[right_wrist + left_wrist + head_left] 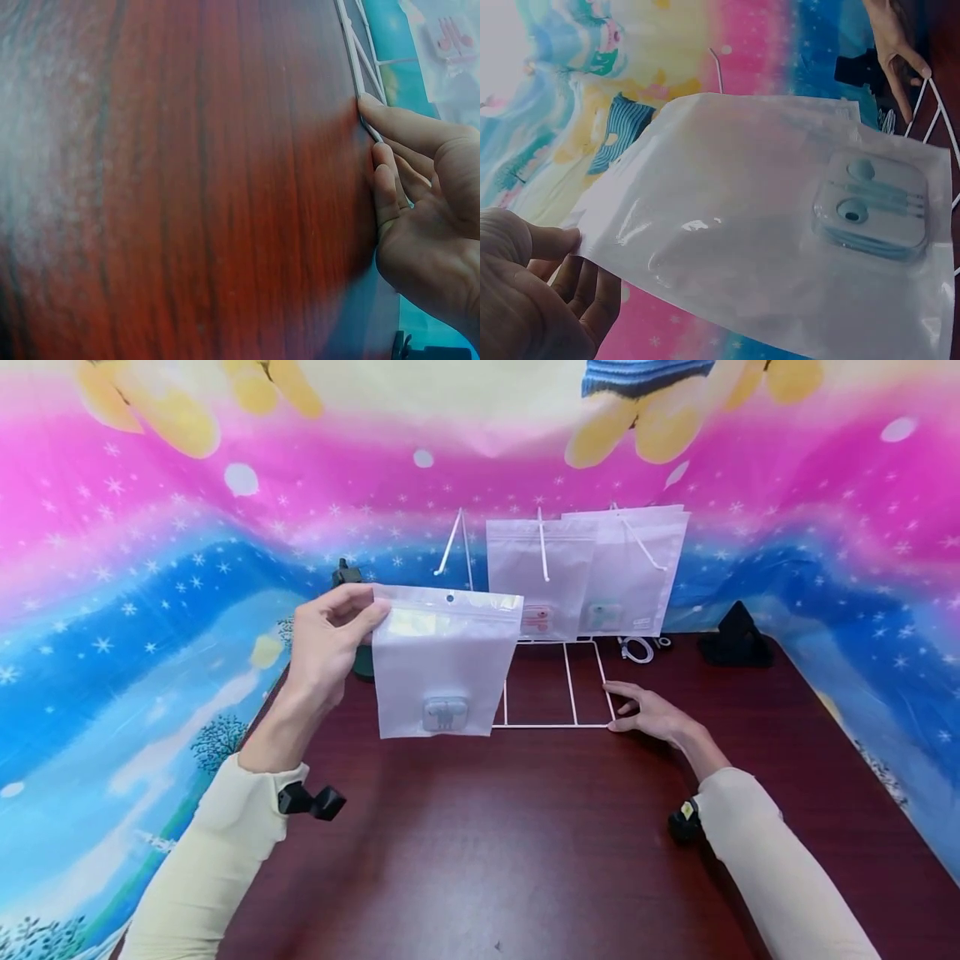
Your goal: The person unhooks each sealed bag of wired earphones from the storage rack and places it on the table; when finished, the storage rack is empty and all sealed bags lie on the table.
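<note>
My left hand (326,639) pinches the upper left corner of a translucent zip bag (442,664), held up in front of the rack. A small hole shows at the bag's top edge, and boxed earphones (874,202) lie at its bottom. My right hand (651,714) grips the front right corner of the white wire rack (572,685), thumb and fingers around the wire (364,112). From the rack's middle hook hangs a bag with red earphones (537,620); its right hook carries bags, one showing green earphones (604,614). The left hook (448,543) is bare.
A coiled white cable (636,649) lies behind the rack. Toward the right back of the dark wooden table (480,852) stands a black stand (737,639). A dark object (347,572) is partly hidden behind my left hand. A patterned cloth surrounds the table.
</note>
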The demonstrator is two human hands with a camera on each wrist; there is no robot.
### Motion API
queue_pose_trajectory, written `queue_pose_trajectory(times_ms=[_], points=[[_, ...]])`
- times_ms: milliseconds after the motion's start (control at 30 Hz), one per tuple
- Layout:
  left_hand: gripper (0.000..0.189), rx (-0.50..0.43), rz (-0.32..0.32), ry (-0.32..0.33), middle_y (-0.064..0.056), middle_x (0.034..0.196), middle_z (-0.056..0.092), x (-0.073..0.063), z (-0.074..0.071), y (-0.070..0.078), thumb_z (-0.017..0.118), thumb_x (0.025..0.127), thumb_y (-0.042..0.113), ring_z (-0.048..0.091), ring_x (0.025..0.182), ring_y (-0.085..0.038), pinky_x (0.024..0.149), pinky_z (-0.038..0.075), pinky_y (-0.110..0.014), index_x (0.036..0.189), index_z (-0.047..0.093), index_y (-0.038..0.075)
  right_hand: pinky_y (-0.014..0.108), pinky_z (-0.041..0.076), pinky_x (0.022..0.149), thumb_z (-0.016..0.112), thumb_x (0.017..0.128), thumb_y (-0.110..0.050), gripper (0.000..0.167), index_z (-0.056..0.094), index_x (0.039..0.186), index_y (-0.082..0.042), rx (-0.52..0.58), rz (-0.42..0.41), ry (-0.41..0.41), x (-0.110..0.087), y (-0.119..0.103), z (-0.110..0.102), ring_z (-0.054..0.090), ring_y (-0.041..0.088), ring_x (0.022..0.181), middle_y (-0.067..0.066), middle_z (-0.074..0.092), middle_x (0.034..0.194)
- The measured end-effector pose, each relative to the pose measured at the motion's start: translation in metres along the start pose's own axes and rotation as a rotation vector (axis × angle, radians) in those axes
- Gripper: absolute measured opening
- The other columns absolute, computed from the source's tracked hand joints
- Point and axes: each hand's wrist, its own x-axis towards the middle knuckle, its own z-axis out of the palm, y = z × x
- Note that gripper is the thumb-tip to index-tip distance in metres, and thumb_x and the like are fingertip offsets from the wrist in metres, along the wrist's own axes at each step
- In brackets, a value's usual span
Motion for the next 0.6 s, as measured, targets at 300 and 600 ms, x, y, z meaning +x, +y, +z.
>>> queue_pose_trajectory(times_ms=[300, 600], points=[[0.025, -0.087, -0.121, -0.046, 0.001, 0.093, 0.072, -0.012, 0.016, -0.042, 0.077, 0.096, 0.014, 0.068, 0.082, -0.013, 0.071, 0.061, -0.025, 0.118, 0.075, 0.003, 0.049, 0.046, 0.105, 0.075, 0.095, -0.009, 0.081, 0.031, 0.164, -0.008, -0.005, 0.012, 0.024, -0.003, 0.0, -0.003, 0.05, 0.041, 0.13, 0.02, 0.021, 0.169], [0.033, -0.019, -0.239, -0.015, 0.0, 0.103, 0.07, -0.009, 0.016, -0.088, 0.071, 0.1, 0.022, 0.069, 0.09, -0.014, 0.077, 0.061, -0.026, 0.127, 0.07, 0.003, 0.047, 0.047, 0.104, 0.074, 0.096, -0.011, 0.08, 0.032, 0.163, -0.008, -0.03, 0.002, 0.028, 0.0, 0.003, 0.002, 0.051, 0.04, 0.13, 0.019, 0.022, 0.17]])
